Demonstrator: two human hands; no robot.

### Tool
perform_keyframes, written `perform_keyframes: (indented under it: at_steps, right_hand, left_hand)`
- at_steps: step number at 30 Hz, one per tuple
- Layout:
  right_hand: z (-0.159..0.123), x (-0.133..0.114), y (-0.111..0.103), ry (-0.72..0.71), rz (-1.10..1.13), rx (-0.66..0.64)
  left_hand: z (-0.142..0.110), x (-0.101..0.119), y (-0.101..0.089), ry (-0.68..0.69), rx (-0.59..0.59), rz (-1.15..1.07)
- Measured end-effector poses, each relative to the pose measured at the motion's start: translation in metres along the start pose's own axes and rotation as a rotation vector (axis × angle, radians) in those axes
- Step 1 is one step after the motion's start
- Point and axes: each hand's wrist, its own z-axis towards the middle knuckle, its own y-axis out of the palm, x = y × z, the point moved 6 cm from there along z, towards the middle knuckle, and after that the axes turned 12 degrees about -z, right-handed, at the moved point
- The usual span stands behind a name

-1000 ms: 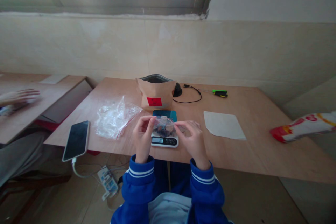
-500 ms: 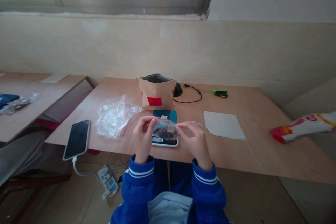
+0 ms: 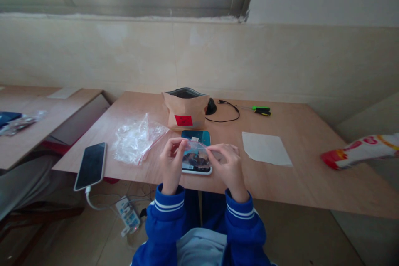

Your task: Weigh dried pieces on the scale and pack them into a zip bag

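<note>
Between my hands a small clear plastic bag [image 3: 197, 158] is stretched by its top edge. Dark items lie inside it, too blurred to name. My left hand [image 3: 172, 162] pinches the left end of the edge, and my right hand [image 3: 227, 164] pinches the right end. Behind and below the bag is a small flat scale [image 3: 204, 136] with a teal top and a white rim, partly covered by the bag. Just beyond it a brown paper pouch [image 3: 187, 110] stands upright with its mouth open and a red label on its front.
Crumpled clear plastic bags [image 3: 134, 141] lie left of the scale. A phone [image 3: 90, 166] on a white cable overhangs the table's left edge. On the right are white paper [image 3: 266, 149], screwdrivers [image 3: 262, 110], a black cable [image 3: 238, 112] and a red-and-white packet [image 3: 358, 151].
My hands have drawn slightly closer together, and the bag between them hangs a little lower over the scale. Both still pinch its top edge.
</note>
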Motion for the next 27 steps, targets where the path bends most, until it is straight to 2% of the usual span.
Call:
perform_keyframes:
  at_steps: [12, 17, 24, 27]
  right_hand:
    - [0.004, -0.003, 0.003, 0.009, 0.023, 0.012]
    - [0.011, 0.001, 0.008, -0.032, 0.011, -0.022]
    - [0.02, 0.002, 0.009, -0.105, -0.033, -0.072]
    - [0.021, 0.002, 0.01, -0.127, -0.026, -0.098]
  left_hand:
    - [0.0, -0.004, 0.0, -0.02, -0.017, -0.001]
    - [0.001, -0.011, 0.004, -0.065, -0.173, -0.002]
    - [0.007, -0.007, 0.001, 0.036, -0.304, 0.186]
    - [0.008, -0.007, 0.0, 0.046, -0.32, 0.215]
